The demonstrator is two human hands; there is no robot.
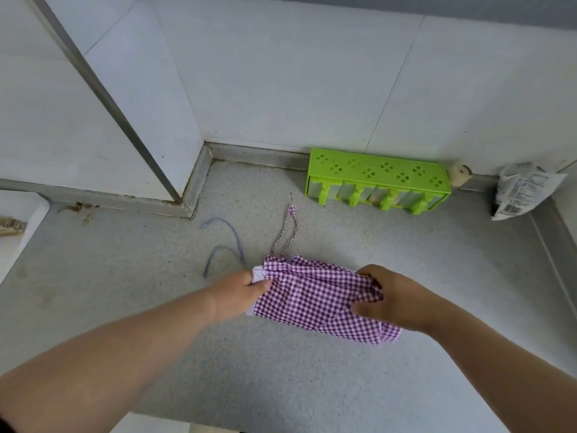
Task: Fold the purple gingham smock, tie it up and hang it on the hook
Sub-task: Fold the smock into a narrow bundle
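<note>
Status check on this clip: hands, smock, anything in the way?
Left hand and right hand both gripping the smock. Smock bunched on counter, ties loose, untied. Green popsicle mould clear behind. No hook visible.

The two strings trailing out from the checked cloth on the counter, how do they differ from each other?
The gingham string is purple-and-white checked like the smock; the pale lilac string looks plain. The gingham string forms a narrow upright loop pointing toward the green rack; the lilac string sprawls in wide, loose curves toward the left. The gingham string sits nearer the smock's middle, the lilac string by the left hand. Both lie slack on the counter, untied.
</note>
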